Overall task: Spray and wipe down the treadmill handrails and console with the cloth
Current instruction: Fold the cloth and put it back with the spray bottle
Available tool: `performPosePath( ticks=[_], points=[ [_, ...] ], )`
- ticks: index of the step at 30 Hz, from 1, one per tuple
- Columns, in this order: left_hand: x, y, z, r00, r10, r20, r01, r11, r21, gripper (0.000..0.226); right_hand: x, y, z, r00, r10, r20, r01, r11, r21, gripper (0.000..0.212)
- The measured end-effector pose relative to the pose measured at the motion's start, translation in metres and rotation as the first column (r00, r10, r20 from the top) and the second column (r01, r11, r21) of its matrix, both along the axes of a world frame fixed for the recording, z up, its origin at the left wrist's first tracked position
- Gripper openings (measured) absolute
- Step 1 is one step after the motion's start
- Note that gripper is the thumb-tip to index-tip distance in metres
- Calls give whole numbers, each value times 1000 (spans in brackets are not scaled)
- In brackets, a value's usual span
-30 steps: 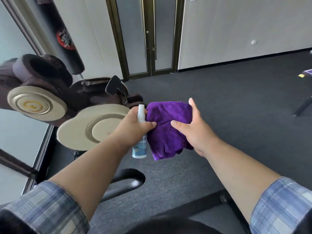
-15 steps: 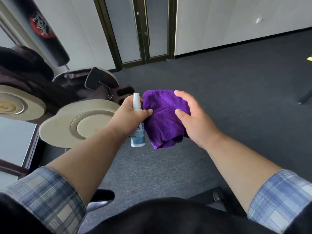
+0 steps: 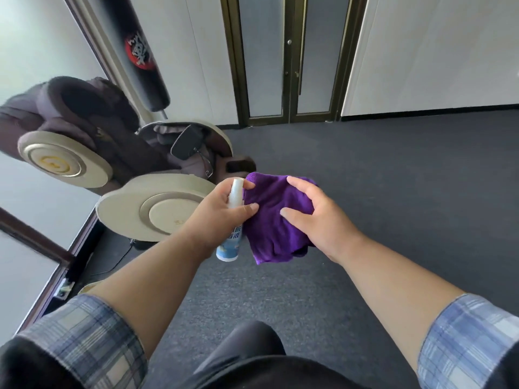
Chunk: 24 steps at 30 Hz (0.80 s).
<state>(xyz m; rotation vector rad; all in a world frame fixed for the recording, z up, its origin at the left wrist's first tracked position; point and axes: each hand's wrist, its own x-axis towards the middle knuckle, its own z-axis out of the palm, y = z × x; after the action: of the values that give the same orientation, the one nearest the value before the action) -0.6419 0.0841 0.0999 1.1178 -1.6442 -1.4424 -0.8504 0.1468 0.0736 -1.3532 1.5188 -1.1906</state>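
From my head view, my left hand point(image 3: 222, 211) grips the small spray bottle point(image 3: 230, 228) round its middle; it looks light and slick. My right hand point(image 3: 314, 217) clutches the purple cloth point(image 3: 269, 220), soft, floppy, bunched, touching the bottle above the carpet point(image 3: 393, 169).

Spray bottle point(image 3: 230, 220) left of cloth point(image 3: 276, 220), touching; massage chair point(image 3: 112, 164) behind-left.
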Motion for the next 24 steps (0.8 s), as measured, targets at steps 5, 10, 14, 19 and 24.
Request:
performPosePath(
  ticks=[5, 10, 14, 19, 24],
  points=[
    [1, -43, -14, 1000, 23, 4, -23, 1000, -12, 25, -8, -46, 1, 995, 93, -33, -93, 996, 4, 82],
    [6, -114, -47, 999, 27, 24, -26, 999, -44, 31, -4, -124, -26, 978, 161, -130, -160, 987, 20, 86],
    [30, -189, -103, 993, 119, 10, -118, 989, -92, 39, 23, -222, -78, 938, 234, -255, -247, 969, -17, 88],
    [91, -248, -162, 943, 329, -46, -331, 941, -65, 43, 86, -318, -137, 907, 366, -210, -381, 924, -39, 86],
    [156, -249, -154, 849, 528, -13, -528, 849, -14, 43, 157, -369, -134, 767, 580, -275, -602, 799, 7, 95]
  ],
)
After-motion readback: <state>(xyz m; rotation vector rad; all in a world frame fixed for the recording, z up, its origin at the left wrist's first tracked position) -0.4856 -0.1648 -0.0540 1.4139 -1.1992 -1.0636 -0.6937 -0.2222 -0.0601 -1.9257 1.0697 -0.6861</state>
